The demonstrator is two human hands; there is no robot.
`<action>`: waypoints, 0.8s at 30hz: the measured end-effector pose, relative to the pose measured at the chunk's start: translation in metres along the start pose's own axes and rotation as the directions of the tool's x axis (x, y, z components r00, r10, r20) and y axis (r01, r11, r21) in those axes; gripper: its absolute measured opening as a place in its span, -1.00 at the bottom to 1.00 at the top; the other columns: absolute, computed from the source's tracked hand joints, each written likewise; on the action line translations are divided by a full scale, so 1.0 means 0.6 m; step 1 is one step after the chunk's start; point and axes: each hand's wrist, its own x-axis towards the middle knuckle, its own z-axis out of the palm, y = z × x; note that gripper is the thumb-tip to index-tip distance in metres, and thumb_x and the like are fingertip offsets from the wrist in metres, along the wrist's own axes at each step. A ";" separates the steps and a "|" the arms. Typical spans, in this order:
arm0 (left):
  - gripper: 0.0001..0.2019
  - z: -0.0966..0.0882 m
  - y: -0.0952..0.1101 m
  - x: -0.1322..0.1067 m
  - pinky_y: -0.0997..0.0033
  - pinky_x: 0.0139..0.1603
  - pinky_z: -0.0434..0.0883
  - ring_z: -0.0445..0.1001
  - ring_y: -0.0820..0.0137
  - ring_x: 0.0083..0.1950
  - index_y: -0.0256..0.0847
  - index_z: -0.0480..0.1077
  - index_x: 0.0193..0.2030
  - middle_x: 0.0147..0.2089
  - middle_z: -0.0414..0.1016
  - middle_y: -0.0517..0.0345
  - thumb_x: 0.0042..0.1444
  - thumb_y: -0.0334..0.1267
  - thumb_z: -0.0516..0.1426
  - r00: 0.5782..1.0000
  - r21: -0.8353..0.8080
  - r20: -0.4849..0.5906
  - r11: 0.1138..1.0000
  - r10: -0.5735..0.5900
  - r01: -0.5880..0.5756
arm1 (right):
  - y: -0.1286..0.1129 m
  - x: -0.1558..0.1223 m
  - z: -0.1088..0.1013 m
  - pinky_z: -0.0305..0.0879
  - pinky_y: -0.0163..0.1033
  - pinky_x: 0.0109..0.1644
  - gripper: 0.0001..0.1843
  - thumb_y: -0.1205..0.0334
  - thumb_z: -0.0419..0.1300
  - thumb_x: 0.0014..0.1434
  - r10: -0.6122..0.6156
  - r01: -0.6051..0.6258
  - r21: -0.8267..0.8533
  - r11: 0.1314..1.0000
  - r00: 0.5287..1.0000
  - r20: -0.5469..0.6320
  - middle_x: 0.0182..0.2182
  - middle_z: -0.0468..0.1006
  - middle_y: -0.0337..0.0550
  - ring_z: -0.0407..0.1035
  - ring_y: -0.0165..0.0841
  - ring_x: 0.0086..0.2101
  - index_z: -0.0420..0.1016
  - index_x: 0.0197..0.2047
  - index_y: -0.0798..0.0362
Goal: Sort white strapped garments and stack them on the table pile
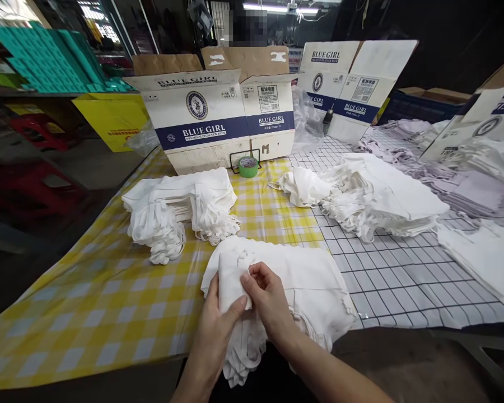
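My left hand (217, 322) is closed around the lower left side of a folded white fabric piece (232, 273), thumb lying across its front. Thumb and fingers of my right hand (271, 299) pinch the right edge of that same piece. Both hands are over a stack of white garments with thin straps (315, 266), which lies at the table's near edge, its straps and cloth hanging over. Farther left lies another pile of white strapped garments (185, 190). What the fabric piece is exactly, I cannot make out.
A yellow checked cloth (121, 302) and a white grid cloth (386, 291) cover the table. Behind stand Blue Girl cartons (201, 126) and green tape (248, 167) in a wire holder. More white garments (395, 190) and lilac ones (466, 187) lie right. Red stools (42, 131) stand left.
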 end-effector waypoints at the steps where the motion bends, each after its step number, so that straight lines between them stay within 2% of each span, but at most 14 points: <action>1: -0.25 -0.002 0.001 0.000 0.20 0.16 0.30 0.31 0.14 0.19 -0.07 0.01 0.32 0.20 0.33 -0.02 0.00 -0.23 0.23 1.000 -0.035 0.025 0.999 -0.004 0.005 | -0.001 0.002 0.000 0.04 -0.38 -0.52 -0.77 0.09 0.22 0.08 -0.004 0.003 -0.029 1.000 1.000 -0.013 -0.56 0.25 -0.36 0.07 -0.52 -0.57 0.31 -0.38 0.05; 5: -0.27 -0.014 0.008 -0.003 0.24 0.16 0.31 0.30 0.19 0.20 -0.07 -0.04 0.34 0.24 0.29 0.00 0.05 -0.31 0.18 0.986 -0.168 0.156 0.982 -0.064 0.090 | -0.013 0.012 -0.009 0.09 -0.35 -0.46 -0.78 0.11 0.21 0.07 -0.022 0.017 -0.166 0.986 0.999 -0.031 -0.56 0.27 -0.33 0.11 -0.49 -0.53 0.33 -0.44 0.08; 7: -0.27 -0.019 0.013 -0.004 0.26 0.13 0.34 0.33 0.19 0.18 -0.08 -0.02 0.33 0.22 0.31 -0.01 0.04 -0.32 0.18 0.983 -0.201 0.156 0.971 -0.101 0.131 | -0.019 0.016 -0.016 0.15 -0.33 -0.38 -0.83 0.17 0.23 0.04 -0.056 0.047 -0.233 0.971 0.998 -0.031 -0.52 0.32 -0.31 0.17 -0.46 -0.48 0.35 -0.42 0.07; 9: -0.26 -0.023 0.018 -0.005 0.29 0.08 0.38 0.37 0.18 0.14 -0.09 0.02 0.32 0.20 0.34 -0.01 0.00 -0.34 0.21 0.982 -0.209 0.128 0.964 -0.138 0.162 | -0.027 0.018 -0.021 0.21 -0.31 -0.31 -0.85 0.22 0.24 0.03 -0.119 0.102 -0.290 0.952 0.992 -0.042 -0.36 0.41 -0.23 0.26 -0.40 -0.37 0.39 -0.30 0.04; 10: -0.26 -0.024 0.021 -0.005 0.31 0.05 0.40 0.39 0.18 0.12 -0.10 0.05 0.31 0.19 0.36 -0.01 -0.03 -0.34 0.22 0.981 -0.209 0.119 0.962 -0.155 0.178 | -0.031 0.017 -0.023 0.24 -0.29 -0.26 -0.79 0.23 0.22 0.05 -0.168 0.145 -0.318 0.937 0.985 -0.046 -0.24 0.43 -0.18 0.29 -0.36 -0.28 0.40 -0.19 0.01; 12: -0.27 -0.025 0.024 -0.006 0.30 0.00 0.43 0.42 0.16 0.08 -0.13 0.10 0.29 0.15 0.40 -0.03 -0.06 -0.35 0.24 0.974 -0.207 0.126 0.955 -0.190 0.213 | -0.042 0.014 -0.024 0.24 -0.23 -0.09 -0.67 0.23 0.15 0.13 -0.295 0.265 -0.379 0.886 0.955 -0.021 0.00 0.36 -0.14 0.26 -0.29 -0.07 0.36 0.00 -0.07; 14: -0.30 -0.024 0.028 -0.008 0.28 -0.02 0.44 0.45 0.15 0.04 -0.17 0.17 0.26 0.10 0.44 -0.06 -0.07 -0.34 0.25 0.963 -0.203 0.157 0.947 -0.220 0.250 | -0.056 0.011 -0.023 0.12 -0.15 0.10 -0.60 0.21 0.09 0.19 -0.379 0.379 -0.422 0.824 0.921 0.088 0.13 0.27 -0.15 0.15 -0.26 0.09 0.31 0.11 -0.12; 15: -0.31 -0.024 0.030 -0.009 0.27 -0.03 0.44 0.46 0.14 0.03 -0.19 0.20 0.24 0.08 0.46 -0.07 -0.09 -0.34 0.26 0.956 -0.199 0.178 0.943 -0.232 0.266 | -0.063 0.010 -0.023 0.05 -0.12 0.17 -0.58 0.19 0.10 0.19 -0.376 0.409 -0.427 0.806 0.912 0.162 0.15 0.26 -0.16 0.12 -0.24 0.12 0.31 0.14 -0.13; 17: -0.31 -0.023 0.035 -0.013 0.23 -0.02 0.43 0.47 0.11 0.01 -0.21 0.26 0.20 0.02 0.50 -0.08 -0.14 -0.33 0.29 0.942 -0.197 0.223 0.935 -0.249 0.294 | -0.078 0.009 -0.025 0.01 -0.08 0.19 -0.54 0.13 0.15 0.16 -0.264 0.378 -0.426 0.822 0.916 0.303 0.14 0.29 -0.16 0.14 -0.21 0.12 0.32 0.15 -0.13; 19: -0.31 -0.023 0.040 -0.016 0.19 -0.03 0.44 0.47 0.07 0.00 -0.22 0.32 0.16 -0.02 0.53 -0.09 -0.21 -0.32 0.32 0.931 -0.205 0.256 0.926 -0.261 0.316 | -0.091 0.011 -0.031 0.12 -0.09 0.11 -0.51 0.07 0.20 0.11 -0.080 0.257 -0.426 0.867 0.917 0.391 0.04 0.40 -0.16 0.25 -0.19 0.02 0.35 0.13 -0.11; 21: -0.32 -0.024 0.043 -0.014 0.18 -0.08 0.45 0.48 0.03 -0.03 -0.23 0.37 0.11 -0.06 0.55 -0.09 -0.26 -0.31 0.35 0.924 -0.209 0.252 0.916 -0.287 0.341 | -0.102 0.014 -0.040 0.23 -0.16 -0.05 -0.52 0.03 0.23 0.08 0.071 0.130 -0.419 0.899 0.899 0.433 -0.12 0.48 -0.17 0.34 -0.22 -0.12 0.39 0.08 -0.09; 24: -0.30 -0.026 0.045 -0.003 0.17 -0.15 0.48 0.51 0.01 -0.09 -0.20 0.40 0.08 -0.14 0.59 -0.07 -0.33 -0.29 0.38 0.931 -0.215 0.190 0.912 -0.313 0.351 | -0.109 0.020 -0.052 0.25 -0.25 -0.20 -0.57 0.09 0.29 0.02 0.146 0.035 -0.370 0.928 0.881 0.451 -0.25 0.50 -0.21 0.36 -0.28 -0.25 0.45 -0.02 -0.04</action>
